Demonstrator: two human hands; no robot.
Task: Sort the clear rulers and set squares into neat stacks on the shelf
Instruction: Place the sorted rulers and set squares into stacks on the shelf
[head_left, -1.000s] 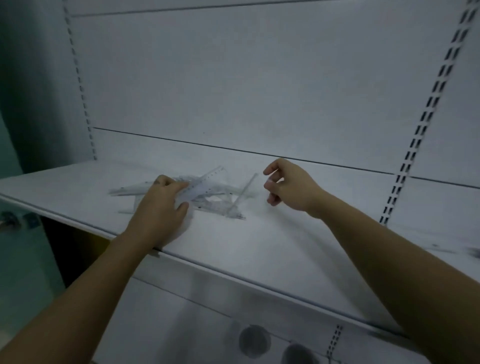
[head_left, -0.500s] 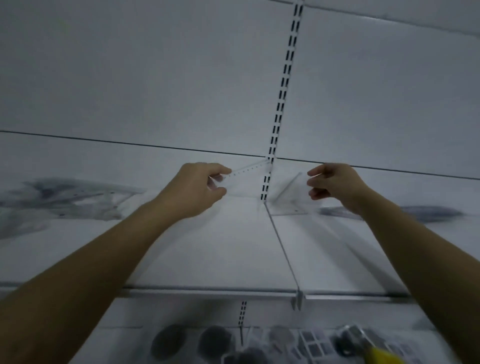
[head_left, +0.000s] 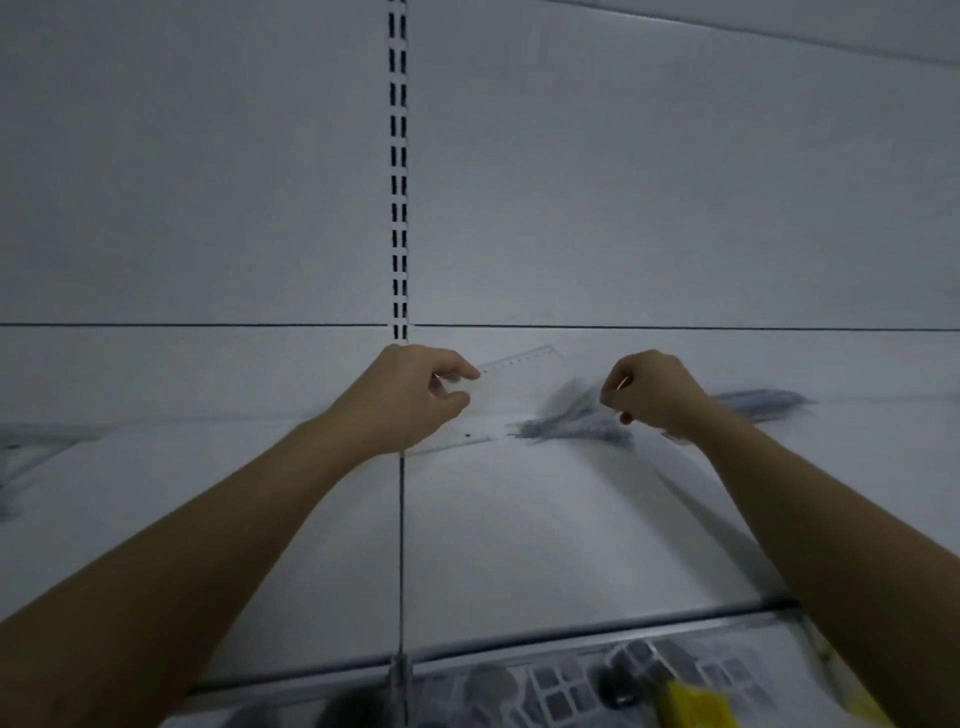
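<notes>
Head view. Shelf (head_left: 519, 525): white, level, seam running near to far at centre. Back panel (head_left: 675, 182): white, with a slotted upright (head_left: 399, 156) above the seam. Left hand (head_left: 410, 400): forearm reaching from near left, knuckles up, thumb and curled fingers pinching one end of a clear ruler (head_left: 519, 376). Clear ruler: angled far-right from the grip, graduations along its far edge, low over the far shelf. Right hand (head_left: 654, 395): forearm from near right, fingers curled in; contents not discernible. Blurred grey pile (head_left: 571, 423): on the shelf, just left of the right hand. Yellow item (head_left: 691, 701): lower level, near right.
</notes>
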